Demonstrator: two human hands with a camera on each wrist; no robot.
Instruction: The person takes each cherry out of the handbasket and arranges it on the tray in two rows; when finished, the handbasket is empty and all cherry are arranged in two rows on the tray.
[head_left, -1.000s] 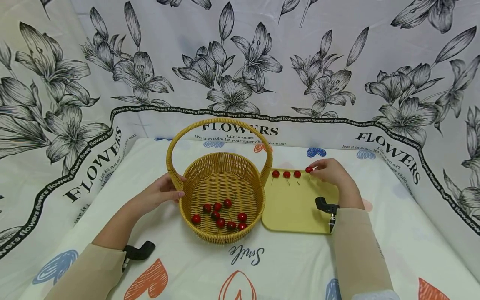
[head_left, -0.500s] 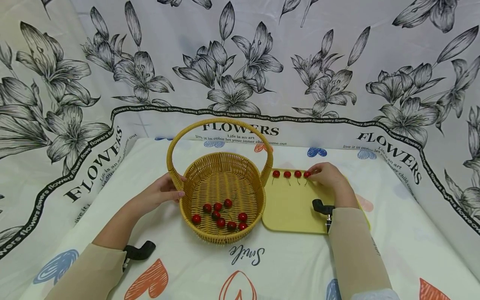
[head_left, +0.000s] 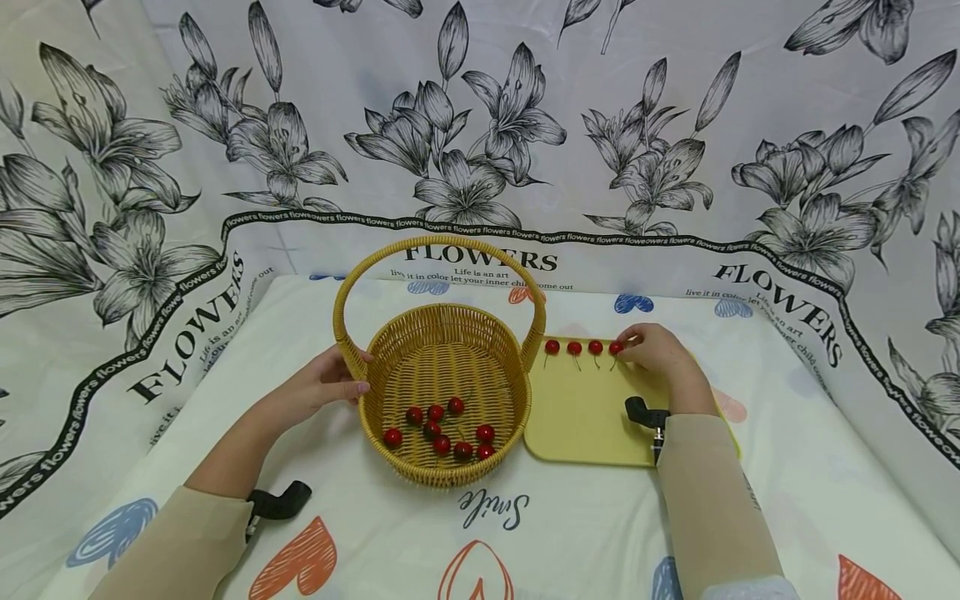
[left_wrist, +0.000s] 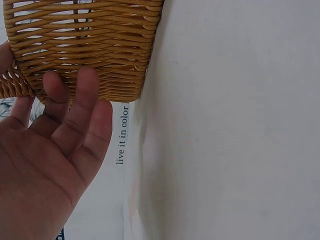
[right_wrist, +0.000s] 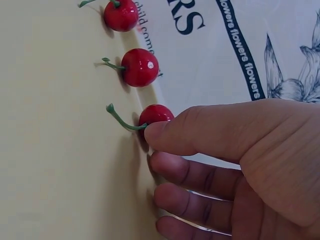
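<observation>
In the head view my left hand (head_left: 318, 387) grips a woven yellow-brown basket (head_left: 441, 323) at the base of its tall handle. The left wrist view shows that hand's fingers spread against the outer weave (left_wrist: 95, 45). Several red cherries (head_left: 442, 446) lie toward the near side of the basket. My right hand (head_left: 656, 352) pinches a red cherry (right_wrist: 156, 114) between thumb and index finger, at the far edge of a yellow tray (head_left: 585, 425). The cherry's green stem points toward the tray's middle. Beside it, 3 more cherries (head_left: 573, 348) stand in a row along that edge.
The tray stands right up against the basket's right side. A white cloth (head_left: 390, 542) with printed hearts and the word Smile covers the table. Behind rises a curtain (head_left: 525, 192) with black flower drawings. A black wrist mount (head_left: 647, 414) hangs over the tray.
My right hand has come down and slightly nearer, bringing its cherry onto the tray at the right end of the row. My left hand and the basket have stayed put.
</observation>
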